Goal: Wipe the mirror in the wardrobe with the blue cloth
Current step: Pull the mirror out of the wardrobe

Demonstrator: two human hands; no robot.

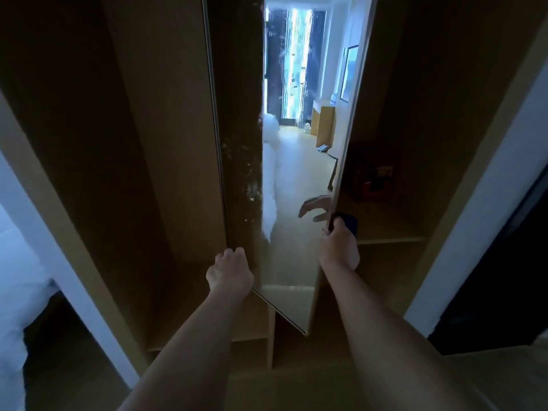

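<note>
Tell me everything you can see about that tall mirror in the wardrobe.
The mirror is a tall, narrow panel with a thin metallic edge, standing upright inside a brown wooden wardrobe and swung out at an angle. Its glass looks streaky and spotted, with pale smears along the left half. It reflects a bright room with a lit window. The left hand grips its lower left edge; the right hand holds its right edge, with a blue cloth behind it.

The wardrobe (133,173) is dim and brown. Bright light shines in the mirror (296,173). Straight edges bend near the sides. Everything looks a little soft.
</note>
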